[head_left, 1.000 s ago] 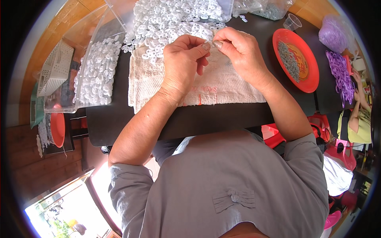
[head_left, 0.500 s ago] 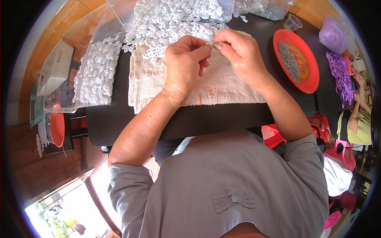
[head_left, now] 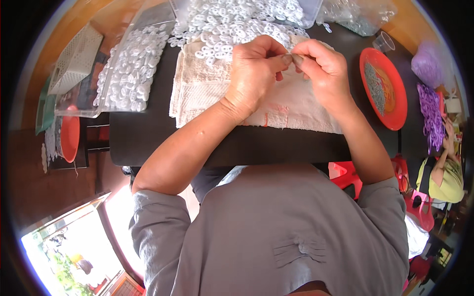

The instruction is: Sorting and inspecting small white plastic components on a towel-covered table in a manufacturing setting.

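My left hand [head_left: 254, 74] and my right hand [head_left: 326, 71] meet above a folded beige towel [head_left: 197, 91], thumbs and forefingers pinched tip to tip. What lies between the fingertips is too small and covered to make out. Just beyond my hands, small white oval plastic pieces with holes [head_left: 217, 44] spread over the towel's far edge, spilling from a clear bin [head_left: 312, 15]. To the right of my right hand stands a red oval plate [head_left: 402, 101] holding a heap of small grey metal pieces [head_left: 375, 89].
A second clear bin [head_left: 101, 111] of white pieces stands left, beside a white perforated basket [head_left: 76, 61]. A clear cup [head_left: 384, 42] and a plastic bag [head_left: 368, 19] sit at the far right. Purple links [head_left: 432, 118] lie near another person [head_left: 444, 180]. A red bowl [head_left: 70, 140] is lower left.
The view has turned a little, so the table and both hands appear farther right. My hands stay pinched together over the towel, with the fingertips still close.
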`<state>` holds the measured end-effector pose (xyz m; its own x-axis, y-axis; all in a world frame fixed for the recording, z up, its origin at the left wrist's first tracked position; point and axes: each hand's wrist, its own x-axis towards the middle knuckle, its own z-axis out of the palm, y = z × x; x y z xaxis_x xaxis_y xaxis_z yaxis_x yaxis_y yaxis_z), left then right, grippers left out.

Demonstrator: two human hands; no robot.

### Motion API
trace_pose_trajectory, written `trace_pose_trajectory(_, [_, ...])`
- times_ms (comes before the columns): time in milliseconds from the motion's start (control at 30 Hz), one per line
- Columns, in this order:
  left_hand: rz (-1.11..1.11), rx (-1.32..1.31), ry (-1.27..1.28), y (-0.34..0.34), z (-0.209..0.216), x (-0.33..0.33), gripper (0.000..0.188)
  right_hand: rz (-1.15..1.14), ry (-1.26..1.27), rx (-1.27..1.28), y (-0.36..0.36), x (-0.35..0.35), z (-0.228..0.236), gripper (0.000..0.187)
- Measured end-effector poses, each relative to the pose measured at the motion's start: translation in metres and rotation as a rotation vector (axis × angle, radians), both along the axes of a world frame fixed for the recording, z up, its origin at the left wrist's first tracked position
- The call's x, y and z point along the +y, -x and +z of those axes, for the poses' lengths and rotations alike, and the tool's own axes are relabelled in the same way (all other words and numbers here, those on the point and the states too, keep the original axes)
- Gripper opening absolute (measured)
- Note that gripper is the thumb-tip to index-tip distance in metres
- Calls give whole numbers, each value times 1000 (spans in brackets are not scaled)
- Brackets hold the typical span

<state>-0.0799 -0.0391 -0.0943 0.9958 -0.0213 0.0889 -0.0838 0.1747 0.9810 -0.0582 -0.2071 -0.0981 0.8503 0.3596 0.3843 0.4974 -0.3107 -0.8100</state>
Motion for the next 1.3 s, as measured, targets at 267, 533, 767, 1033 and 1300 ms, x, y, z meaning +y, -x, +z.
trace_pose_trajectory(267, [-25,150,34,-5,-22,-6,9,-87,-33,62,-14,8,27,12])
trace_pose_trajectory(533, [-37,-299,-561,-6,-44,-20,10,380,680,-274,-51,118,51,13])
trace_pose_trajectory(767, [15,-481,-610,-8,-51,-25,12,484,901,-361,-57,150,31,15])
trace_pose_trajectory(1033, [34,-528,-657,-9,-57,-25,18,487,964,-334,-47,149,29,8])
trace_pose_trajectory(1300, [127,-640,-668,-8,-58,-28,19,469,878,-321,-50,139,26,8])
